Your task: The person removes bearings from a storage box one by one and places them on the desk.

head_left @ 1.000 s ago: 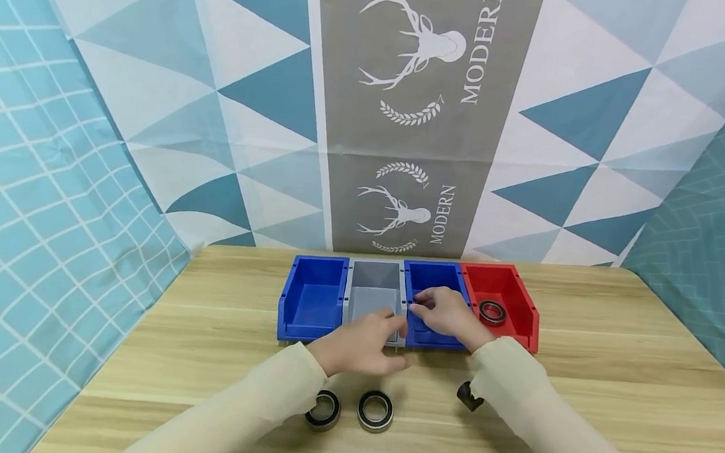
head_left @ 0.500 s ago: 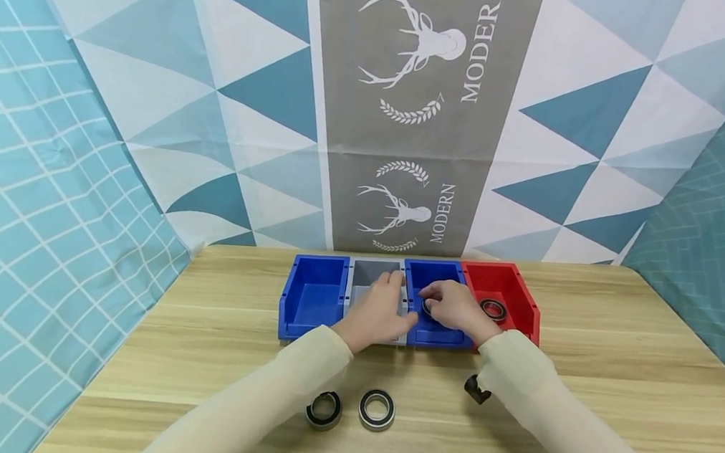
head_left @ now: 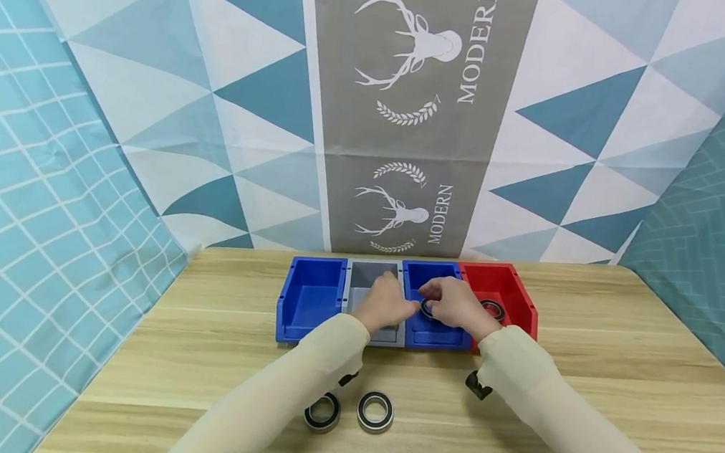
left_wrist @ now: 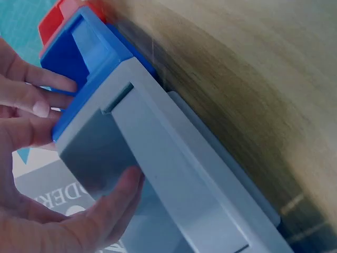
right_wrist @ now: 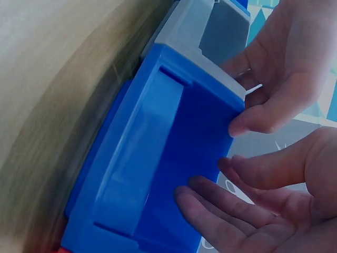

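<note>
Reaching with the right hand (head_left: 455,305), fingers loosely bent and apart, over a round black-and-silver metal ring (head_left: 425,310) inside a blue plastic bin (head_left: 437,337), toward the far edge of the wood-grained tabletop (head_left: 196,356); showing that ring, hidden a second ago; reaching likewise with the left hand (head_left: 386,304), thumb and fingers apart, over the adjoining grey plastic bin (head_left: 365,273), farther from the near edge than then; leaving, nearer that edge, two matching rings (head_left: 374,425).

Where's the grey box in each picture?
Head view: the grey box is just below the middle, partly hidden by the left hand.
Left wrist view: the grey box is big, stretching from the middle to the bottom.
Right wrist view: the grey box is at the top.
Shared landmark: the blue box between grey and red.
</note>
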A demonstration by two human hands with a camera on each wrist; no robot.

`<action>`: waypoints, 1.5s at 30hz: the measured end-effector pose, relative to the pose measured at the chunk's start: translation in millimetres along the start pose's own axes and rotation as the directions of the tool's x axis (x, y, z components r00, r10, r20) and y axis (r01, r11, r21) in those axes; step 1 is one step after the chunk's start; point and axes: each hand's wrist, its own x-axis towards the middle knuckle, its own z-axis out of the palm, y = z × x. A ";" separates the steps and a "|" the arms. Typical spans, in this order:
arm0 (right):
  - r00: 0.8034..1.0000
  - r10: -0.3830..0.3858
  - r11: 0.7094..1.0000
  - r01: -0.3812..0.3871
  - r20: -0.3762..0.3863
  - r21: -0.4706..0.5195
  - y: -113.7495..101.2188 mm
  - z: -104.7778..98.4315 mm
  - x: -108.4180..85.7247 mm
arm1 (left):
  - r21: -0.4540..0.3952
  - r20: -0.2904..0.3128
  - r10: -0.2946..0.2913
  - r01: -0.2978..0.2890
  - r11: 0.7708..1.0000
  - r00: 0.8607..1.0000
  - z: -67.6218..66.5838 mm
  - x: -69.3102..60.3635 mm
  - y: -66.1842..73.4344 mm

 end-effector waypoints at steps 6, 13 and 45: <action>0.999 -0.041 0.997 0.041 0.008 -0.060 1.1 -1.5 1.8 | -0.096 0.053 -0.041 0.046 0.994 0.998 -0.4 4.2 -2.1; 0.998 -0.059 0.988 0.061 0.024 -0.141 0.2 -5.0 5.8 | -0.144 0.073 -0.051 0.062 0.988 0.996 -1.4 5.3 -3.9; 0.974 -0.177 0.902 0.219 0.144 -0.372 8.3 8.1 25.3 | -0.173 0.060 -0.056 0.065 0.983 0.997 3.4 6.1 -5.0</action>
